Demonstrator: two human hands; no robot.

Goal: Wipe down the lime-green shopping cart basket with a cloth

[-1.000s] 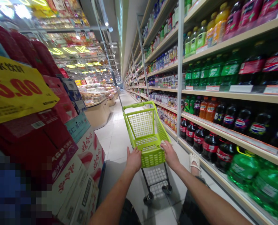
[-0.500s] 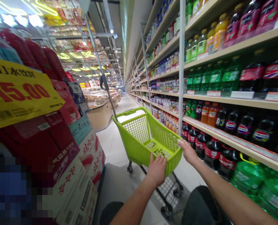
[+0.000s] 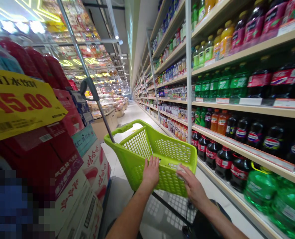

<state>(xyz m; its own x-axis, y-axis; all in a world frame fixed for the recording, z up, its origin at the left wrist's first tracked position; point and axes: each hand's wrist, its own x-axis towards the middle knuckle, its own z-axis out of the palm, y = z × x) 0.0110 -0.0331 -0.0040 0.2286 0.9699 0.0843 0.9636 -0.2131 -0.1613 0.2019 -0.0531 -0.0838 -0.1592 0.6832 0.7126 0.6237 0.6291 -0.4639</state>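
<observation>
A lime-green shopping cart [image 3: 129, 159] stands angled in the aisle in front of me, its perforated basket showing nothing inside. My left hand [image 3: 151, 174] is hooked over the near rim, with the fingertips reaching just past it. Farther right on the same rim, my right hand [image 3: 190, 182] has its fingers bent around a small, crumpled white thing [image 3: 181, 170], perhaps a tissue. From the cart's left corner rises a metal pole [image 3: 74, 39] carrying a grey clip [image 3: 91, 89].
Stacked drink boxes [image 3: 70, 199] stand close on the left, under a yellow price sign [image 3: 23, 103]. Shelves of bottles [image 3: 237, 83] line the right side, with large green bottles [image 3: 259, 186] low down. Tiled floor [image 3: 131, 114] runs ahead past display counters [image 3: 102, 124].
The cart has swung leftward and come nearer, its pole tilting further left. Both hands have shifted left along with the rim, and my right hand has come in closer to my left.
</observation>
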